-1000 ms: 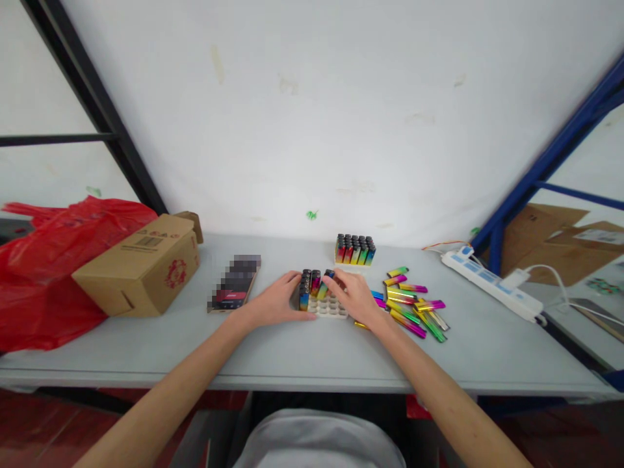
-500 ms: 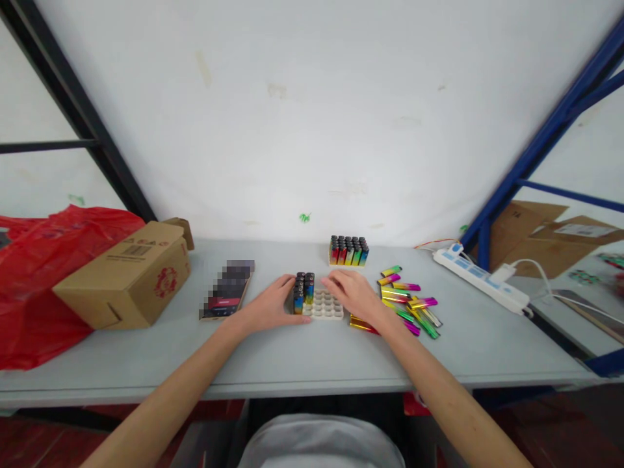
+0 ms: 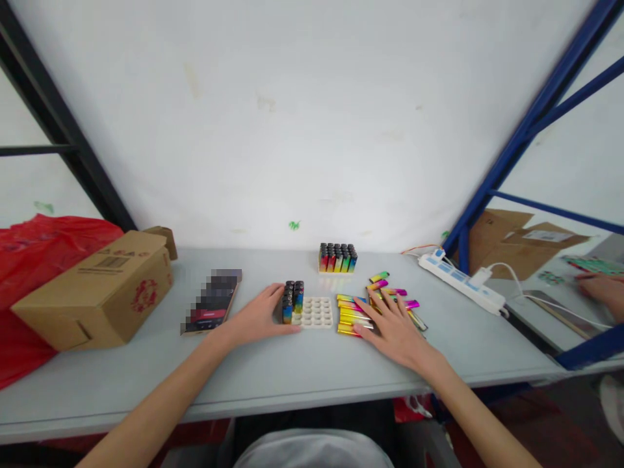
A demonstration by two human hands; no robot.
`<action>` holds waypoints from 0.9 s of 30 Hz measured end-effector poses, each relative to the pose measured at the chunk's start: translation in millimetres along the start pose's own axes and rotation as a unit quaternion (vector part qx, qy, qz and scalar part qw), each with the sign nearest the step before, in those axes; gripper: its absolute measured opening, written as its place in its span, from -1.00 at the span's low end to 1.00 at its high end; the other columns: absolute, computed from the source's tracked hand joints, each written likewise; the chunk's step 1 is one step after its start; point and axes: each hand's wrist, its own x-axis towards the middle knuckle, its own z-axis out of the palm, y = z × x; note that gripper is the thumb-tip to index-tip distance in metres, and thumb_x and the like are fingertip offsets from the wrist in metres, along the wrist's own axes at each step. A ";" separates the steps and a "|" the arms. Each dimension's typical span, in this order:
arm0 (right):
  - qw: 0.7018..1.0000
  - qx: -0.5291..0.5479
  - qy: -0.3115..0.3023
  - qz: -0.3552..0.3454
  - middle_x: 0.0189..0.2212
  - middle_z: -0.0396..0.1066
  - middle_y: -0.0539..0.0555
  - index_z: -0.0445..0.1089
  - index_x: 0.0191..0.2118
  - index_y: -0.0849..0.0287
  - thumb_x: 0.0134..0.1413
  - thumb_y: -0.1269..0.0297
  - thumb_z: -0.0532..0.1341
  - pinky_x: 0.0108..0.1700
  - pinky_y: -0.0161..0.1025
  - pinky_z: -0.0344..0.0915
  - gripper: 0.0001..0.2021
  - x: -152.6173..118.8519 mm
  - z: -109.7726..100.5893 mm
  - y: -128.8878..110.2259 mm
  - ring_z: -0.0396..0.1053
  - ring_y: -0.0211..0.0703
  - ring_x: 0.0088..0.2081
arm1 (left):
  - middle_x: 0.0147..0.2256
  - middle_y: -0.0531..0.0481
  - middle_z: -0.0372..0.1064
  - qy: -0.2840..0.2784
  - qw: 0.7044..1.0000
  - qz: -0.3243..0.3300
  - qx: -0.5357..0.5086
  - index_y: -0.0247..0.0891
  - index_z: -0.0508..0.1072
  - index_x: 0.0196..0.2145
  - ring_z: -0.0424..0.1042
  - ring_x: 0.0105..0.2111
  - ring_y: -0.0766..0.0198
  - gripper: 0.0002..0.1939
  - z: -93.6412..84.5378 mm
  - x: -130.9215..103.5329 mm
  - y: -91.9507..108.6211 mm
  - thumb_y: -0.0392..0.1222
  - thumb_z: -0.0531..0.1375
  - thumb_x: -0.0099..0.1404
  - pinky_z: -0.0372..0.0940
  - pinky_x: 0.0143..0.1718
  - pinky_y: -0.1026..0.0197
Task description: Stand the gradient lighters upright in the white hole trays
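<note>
My left hand (image 3: 256, 317) cups the left end of a white tray (image 3: 319, 314) with round holes, its thumb along the front edge and fingers at the back left. Several upright lighters (image 3: 293, 300) with black tops and blue-yellow bodies fill the holes at that end. My right hand (image 3: 397, 331) lies palm down with fingers spread over a pile of loose shiny lighters (image 3: 351, 312) in yellow, red, purple and green. The hand hides part of the pile.
A second tray of upright lighters (image 3: 337, 259) stands near the wall. To the left are a phone (image 3: 214, 302), a cardboard box (image 3: 102, 286) and a red plastic bag (image 3: 49, 237). A white power strip (image 3: 463, 283) lies right. Beyond the blue frame shows another person's hand (image 3: 604, 292).
My right hand has moved from above the tray rightward onto the loose lighters, its fingers now spread. My left hand stays at the tray. The view has shifted slightly.
</note>
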 end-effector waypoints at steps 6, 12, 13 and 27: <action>0.999 -0.030 -0.010 0.029 0.52 -0.08 0.16 0.10 0.49 -0.05 0.39 -0.31 -0.13 0.45 0.36 -0.27 -0.27 36.4 7.9 -8.4 -0.12 0.32 0.50 | 0.12 -0.29 0.40 0.011 1.000 0.002 0.019 -0.24 0.42 0.13 0.44 0.15 -0.23 -0.18 -2.1 -0.6 -7.4 0.30 0.44 0.06 0.35 0.25 -0.23; 0.998 0.005 -0.020 0.062 0.52 -0.13 0.26 0.09 0.49 0.05 0.37 -0.34 -0.15 0.43 0.40 -0.27 -0.21 50.7 12.1 -17.8 -0.26 0.40 0.51 | 0.14 -0.28 0.40 0.021 0.999 0.004 0.026 -0.24 0.41 0.14 0.43 0.18 -0.22 -0.18 -4.3 -4.1 -14.2 0.28 0.45 0.07 0.33 0.27 -0.20; 0.998 0.017 -0.018 0.066 0.52 -0.12 0.27 0.09 0.50 0.07 0.36 -0.35 -0.15 0.43 0.40 -0.25 -0.19 51.4 13.3 -20.6 -0.27 0.42 0.51 | 0.13 -0.27 0.40 0.022 1.000 0.000 0.022 -0.23 0.42 0.13 0.43 0.17 -0.22 -0.19 -4.4 -4.3 -14.0 0.29 0.45 0.06 0.33 0.27 -0.18; 0.989 0.101 0.109 0.018 0.05 0.52 0.28 0.50 0.12 0.17 0.48 0.16 -0.03 0.25 0.03 0.29 -0.59 62.3 -22.1 55.4 0.44 0.06 0.14 | 0.15 -0.25 0.37 0.006 1.000 -0.010 0.006 -0.13 0.40 0.18 0.41 0.18 -0.26 -0.17 -3.2 -3.9 -14.9 0.28 0.45 0.05 0.28 0.30 -0.23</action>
